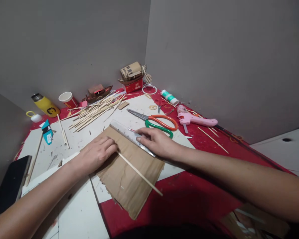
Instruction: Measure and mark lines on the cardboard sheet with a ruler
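Observation:
A brown cardboard sheet point(129, 176) lies on the table in front of me. My left hand point(96, 154) rests on its left part, fingers curled over the end of a thin wooden stick point(139, 173) that runs diagonally across the cardboard. My right hand point(156, 142) presses flat on a clear plastic ruler point(126, 132) laid along the cardboard's far edge. Just beyond the right hand lie scissors point(159, 123) with orange and green handles.
A pile of wooden sticks point(94, 111) lies behind the cardboard. A pink glue gun point(195, 119), glue tube point(169, 97), small boxes point(132, 78), a model boat point(97, 93), paper cup point(66, 98), yellow bottle point(45, 105), blue box point(47, 132) and phone point(10, 186) ring the red table. Walls close in behind.

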The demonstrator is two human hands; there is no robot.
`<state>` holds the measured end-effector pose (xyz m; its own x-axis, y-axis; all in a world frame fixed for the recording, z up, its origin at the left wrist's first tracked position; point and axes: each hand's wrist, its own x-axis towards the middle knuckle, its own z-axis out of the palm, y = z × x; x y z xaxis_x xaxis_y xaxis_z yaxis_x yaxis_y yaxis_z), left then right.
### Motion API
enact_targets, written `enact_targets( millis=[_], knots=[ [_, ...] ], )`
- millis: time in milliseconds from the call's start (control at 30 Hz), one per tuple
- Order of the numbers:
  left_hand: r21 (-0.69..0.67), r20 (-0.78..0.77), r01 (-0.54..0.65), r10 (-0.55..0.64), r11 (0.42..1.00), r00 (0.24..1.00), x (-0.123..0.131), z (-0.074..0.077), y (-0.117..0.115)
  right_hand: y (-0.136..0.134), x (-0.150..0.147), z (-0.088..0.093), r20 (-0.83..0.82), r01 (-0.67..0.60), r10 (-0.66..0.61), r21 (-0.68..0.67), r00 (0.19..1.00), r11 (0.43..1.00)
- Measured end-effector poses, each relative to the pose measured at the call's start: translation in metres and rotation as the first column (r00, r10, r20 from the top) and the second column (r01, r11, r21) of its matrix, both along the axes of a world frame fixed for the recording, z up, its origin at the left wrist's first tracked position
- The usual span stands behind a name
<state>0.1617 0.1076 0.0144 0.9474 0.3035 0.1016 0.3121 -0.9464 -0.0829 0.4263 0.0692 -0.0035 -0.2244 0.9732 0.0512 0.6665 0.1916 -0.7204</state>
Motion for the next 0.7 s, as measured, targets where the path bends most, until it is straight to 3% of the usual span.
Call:
enact_targets(
  millis=[100,233,400,533,700],
  knots=[
    [-0.02,-0.067,-0.056,0.055,0.998,0.996,-0.016,0.005,-0.007,0.002,-0.001,-0.005,-0.035,0.004,-0.004,0.015,0.999,1.0],
    [-0.058,-0.031,-0.099,0.097,0.993,0.995,-0.036,0.007,-0.013,0.002,0.001,-0.009,-0.033,-0.025,0.027,0.048,0.999,0.999],
    [-0.049,-0.02,-0.1,0.099,0.994,0.995,-0.041,0.011,-0.015,-0.003,0.002,-0.006,0.152,-0.092,0.082,0.061,0.985,0.994],
    [0.049,-0.131,-0.031,0.037,0.998,0.991,-0.036,0.017,-0.014,-0.006,0.003,0.001,0.325,-0.09,0.075,0.034,0.943,0.995],
    [0.143,-0.239,0.076,-0.04,0.987,0.97,-0.035,0.024,-0.013,-0.007,0.004,0.007,0.391,-0.097,0.09,-0.002,0.916,0.995]
  ],
)
